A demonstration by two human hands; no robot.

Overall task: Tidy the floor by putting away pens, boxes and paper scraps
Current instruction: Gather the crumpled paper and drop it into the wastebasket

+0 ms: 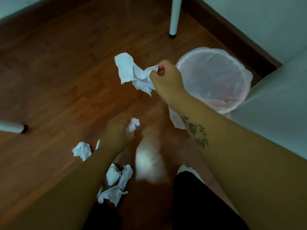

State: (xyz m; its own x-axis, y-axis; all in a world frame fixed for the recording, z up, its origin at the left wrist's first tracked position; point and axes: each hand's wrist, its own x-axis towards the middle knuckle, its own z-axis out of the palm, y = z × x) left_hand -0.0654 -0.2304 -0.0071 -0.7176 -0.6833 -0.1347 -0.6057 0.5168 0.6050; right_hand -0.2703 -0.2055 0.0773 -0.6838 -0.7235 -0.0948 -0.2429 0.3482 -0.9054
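My right hand [166,77] is raised above the wooden floor, shut on a large crumpled white sheet of paper [132,72] that hangs to its left. Just right of it stands a pink bin [214,80] lined with a thin white bag. Lower down, my left hand [116,133] is blurred and closed around a small crumpled paper ball [132,126]. More scraps lie on the floor: one ball [82,150] left of my left forearm, and two crumpled pieces [113,175] [113,194] near my knees.
A white table leg [174,17] stands at the top, another leg [13,127] lies in at the left edge. White furniture [274,100] and a wall with a dark skirting board close the right side. My dark-clothed legs fill the bottom.
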